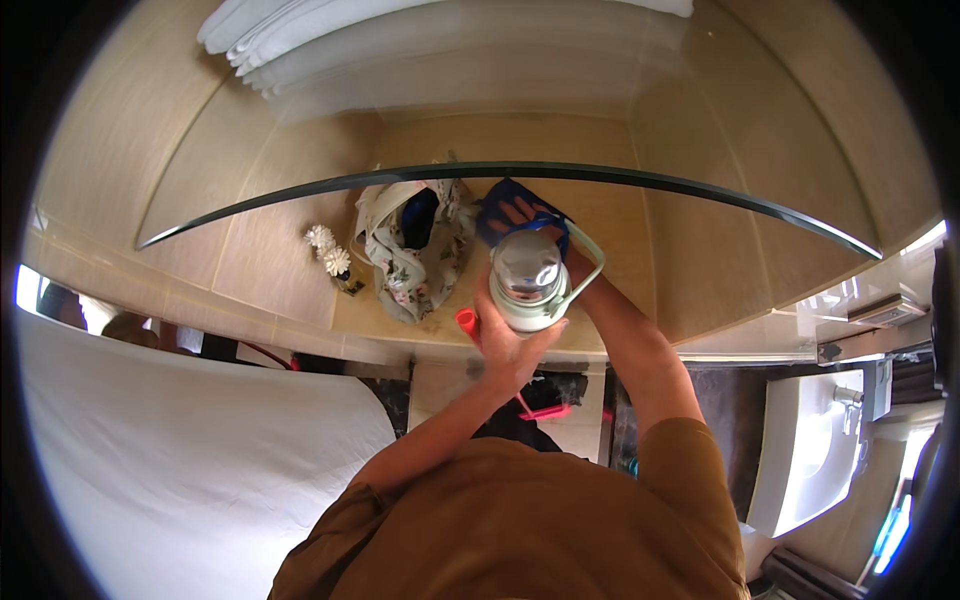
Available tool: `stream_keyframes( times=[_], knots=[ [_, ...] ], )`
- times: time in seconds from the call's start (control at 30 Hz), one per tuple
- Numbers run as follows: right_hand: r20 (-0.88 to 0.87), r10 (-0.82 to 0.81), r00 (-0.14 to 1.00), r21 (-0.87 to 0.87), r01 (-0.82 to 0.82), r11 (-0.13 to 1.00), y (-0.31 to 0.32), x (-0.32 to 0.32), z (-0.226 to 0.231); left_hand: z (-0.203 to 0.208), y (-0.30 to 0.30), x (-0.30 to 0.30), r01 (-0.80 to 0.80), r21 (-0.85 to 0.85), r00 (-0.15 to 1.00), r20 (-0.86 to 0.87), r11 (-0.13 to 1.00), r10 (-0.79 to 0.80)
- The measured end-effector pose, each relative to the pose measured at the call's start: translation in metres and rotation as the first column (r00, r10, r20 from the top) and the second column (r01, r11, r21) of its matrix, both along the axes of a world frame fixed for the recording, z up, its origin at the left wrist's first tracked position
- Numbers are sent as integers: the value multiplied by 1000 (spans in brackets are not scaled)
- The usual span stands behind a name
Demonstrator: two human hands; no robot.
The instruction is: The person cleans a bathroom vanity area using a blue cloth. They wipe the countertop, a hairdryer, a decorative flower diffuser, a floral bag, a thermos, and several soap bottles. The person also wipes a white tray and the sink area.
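The glass shelf [500, 171] is arching its edge above, the tan lower shelf [612, 220] running rightward to the wall; a floral bag [405, 268] is crowding the left, white flowers [337, 261] beyond. The left hand [510, 345] is clasping a pale-green-handled bottle [528, 268] before the right hand [524, 213], whose fingers are spreading over blue cloth [512, 188].

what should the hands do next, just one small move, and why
Perhaps slide the blue cloth a little to the right along the ledge: the right hand's fingers are on it, the floral bag sits to its left, and the left hand holds the bottle.
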State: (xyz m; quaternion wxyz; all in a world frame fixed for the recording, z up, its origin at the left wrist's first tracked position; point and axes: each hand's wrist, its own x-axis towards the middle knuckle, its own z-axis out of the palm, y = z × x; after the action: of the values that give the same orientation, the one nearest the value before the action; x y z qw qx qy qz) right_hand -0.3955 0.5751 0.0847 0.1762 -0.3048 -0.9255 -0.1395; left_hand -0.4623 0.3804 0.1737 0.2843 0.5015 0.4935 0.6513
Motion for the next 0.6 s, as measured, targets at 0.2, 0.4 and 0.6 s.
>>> stream_keyframes(
  times=[0.2, 0.4, 0.6],
  knots=[
    [46, -250, 967, -216, 254, 943, 10, 27, 4, 21, 19, 4, 154, 10, 966, 210, 988, -152],
    [-28, -631, 775, -316, 592, 741, -31, 89, 27, 1, 85, 9, 124, 134, 971, 188, 983, -148],
    [-245, -580, 777, -190, 548, 815, -125, 106, 22, 12, 109, 33, 35, 125, 996, 74, 992, -45]
  ],
)
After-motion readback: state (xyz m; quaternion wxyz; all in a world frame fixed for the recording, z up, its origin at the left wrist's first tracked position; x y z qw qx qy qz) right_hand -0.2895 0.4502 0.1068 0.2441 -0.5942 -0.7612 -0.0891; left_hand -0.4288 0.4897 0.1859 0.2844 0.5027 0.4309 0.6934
